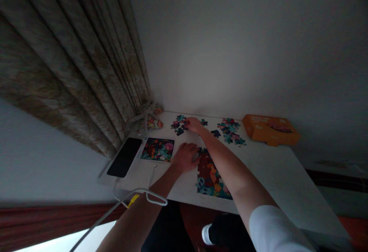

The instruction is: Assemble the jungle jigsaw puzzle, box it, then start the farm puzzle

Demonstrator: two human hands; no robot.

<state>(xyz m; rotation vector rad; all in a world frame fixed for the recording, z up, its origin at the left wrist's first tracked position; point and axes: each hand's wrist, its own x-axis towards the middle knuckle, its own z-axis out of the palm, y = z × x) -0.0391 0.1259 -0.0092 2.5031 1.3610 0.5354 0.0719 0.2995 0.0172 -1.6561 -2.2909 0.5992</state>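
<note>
Puzzle pieces (230,131) lie in two heaps past the half-made puzzle (211,175) on the table (267,167). The right hand (194,124) stretches out to the left heap (176,124), fingers bent down on it (I can't tell if they pinch a piece). The left hand (185,158) rests just beside the half-made puzzle, fingers loose and not holding anything. Past the puzzle sits an orange box (270,130), its words too small to read.
</note>
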